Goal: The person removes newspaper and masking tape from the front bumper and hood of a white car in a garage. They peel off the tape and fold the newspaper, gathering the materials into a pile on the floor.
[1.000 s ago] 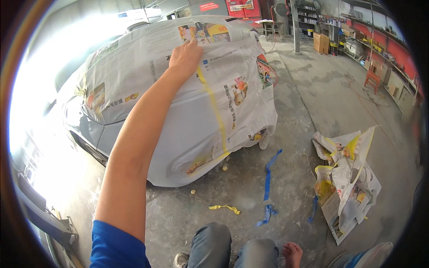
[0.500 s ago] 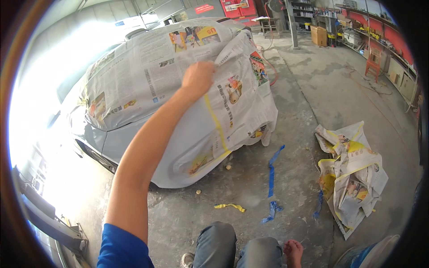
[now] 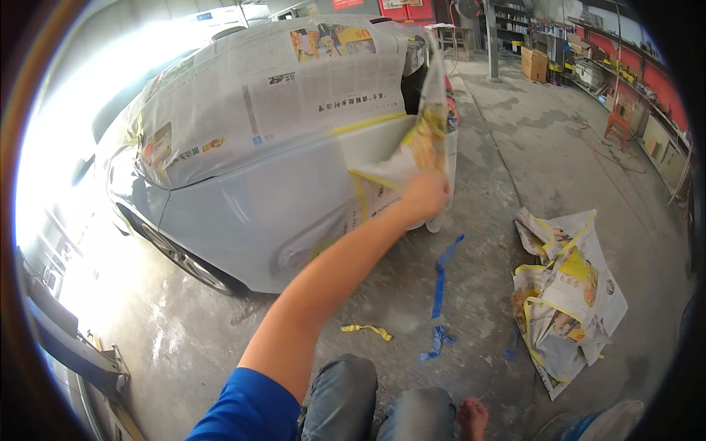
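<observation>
My left hand point(image 3: 425, 195) reaches across to the rear corner of a pale car point(image 3: 239, 220), closed on a newspaper masking sheet point(image 3: 426, 143) edged with yellow tape. The sheet is folded over and partly lifted off the bodywork, baring a pale panel and a dark gap near the tail light. Other newspaper point(image 3: 220, 117) still covers the car's upper part, with yellow tape point(image 3: 371, 123) along its lower edge. Low on the bumper lies more masking paper point(image 3: 316, 239). My right hand point(image 3: 472, 417) is beside my right knee, its fingers curled, seemingly with nothing in them.
A crumpled heap of taped newspaper point(image 3: 570, 294) lies on the floor at the right. Blue tape strips point(image 3: 440, 283) and a yellow tape scrap point(image 3: 368, 331) lie nearer. A metal post point(image 3: 492, 44), a cardboard box point(image 3: 535, 65) and a red stool point(image 3: 619, 121) stand farther back.
My left hand has moved right and down, peeling the newspaper sheet back from the rear corner. More bare bodywork shows. My right hand stays by my knee.
</observation>
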The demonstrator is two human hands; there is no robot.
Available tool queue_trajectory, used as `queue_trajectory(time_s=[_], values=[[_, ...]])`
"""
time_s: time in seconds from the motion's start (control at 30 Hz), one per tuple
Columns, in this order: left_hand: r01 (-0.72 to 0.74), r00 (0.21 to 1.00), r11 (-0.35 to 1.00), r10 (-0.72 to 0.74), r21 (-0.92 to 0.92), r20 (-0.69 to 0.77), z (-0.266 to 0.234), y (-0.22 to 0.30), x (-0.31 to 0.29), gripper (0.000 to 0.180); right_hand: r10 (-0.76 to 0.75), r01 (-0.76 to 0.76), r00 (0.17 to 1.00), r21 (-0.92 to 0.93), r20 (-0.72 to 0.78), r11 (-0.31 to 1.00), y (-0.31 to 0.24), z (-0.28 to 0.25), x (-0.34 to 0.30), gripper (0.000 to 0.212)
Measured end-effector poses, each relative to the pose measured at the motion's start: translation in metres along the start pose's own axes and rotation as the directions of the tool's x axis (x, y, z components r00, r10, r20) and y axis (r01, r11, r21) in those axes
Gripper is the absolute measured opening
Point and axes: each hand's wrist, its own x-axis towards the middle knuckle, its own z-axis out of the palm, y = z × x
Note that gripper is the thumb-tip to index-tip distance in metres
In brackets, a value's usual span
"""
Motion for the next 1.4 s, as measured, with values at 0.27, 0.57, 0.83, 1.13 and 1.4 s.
queue_trajectory(time_s=[0.27, 0.57, 0.83, 1.13, 1.4], values=[[-0.071, 0.825, 0.856, 0.339, -0.513, 0.452, 0.191, 0.099, -0.115, 0.013, 0.033, -0.031, 0.997, 0.033, -0.071, 0.999, -0.005, 0.001, -0.011, 0.013], [0.029, 0.693, 0.904, 0.290, -0.427, 0.661, 0.257, 0.148, -0.262, 0.008, -0.162, 0.166, 0.984, 0.050, -0.079, 0.985, -0.062, 0.015, -0.012, 0.015], [0.229, 0.567, 0.810, 0.340, -0.541, 0.750, 0.261, 0.139, -0.311, 0.016, -0.327, 0.352, 0.936, -0.380, 0.130, 0.855, -0.077, 0.044, 0.028, 0.035], [0.603, 0.526, 0.377, 0.476, -0.703, 0.705, 0.263, 0.158, -0.341, 0.027, 0.061, 0.161, 0.958, -0.706, 0.278, 0.690, -0.063, 0.066, 0.056, 0.070], [0.668, 0.316, 0.463, 0.534, -0.583, 0.784, 0.275, 0.168, -0.346, 0.028, 0.165, 0.444, 0.871, -0.886, 0.462, 0.133, -0.057, 0.061, 0.093, 0.105]])
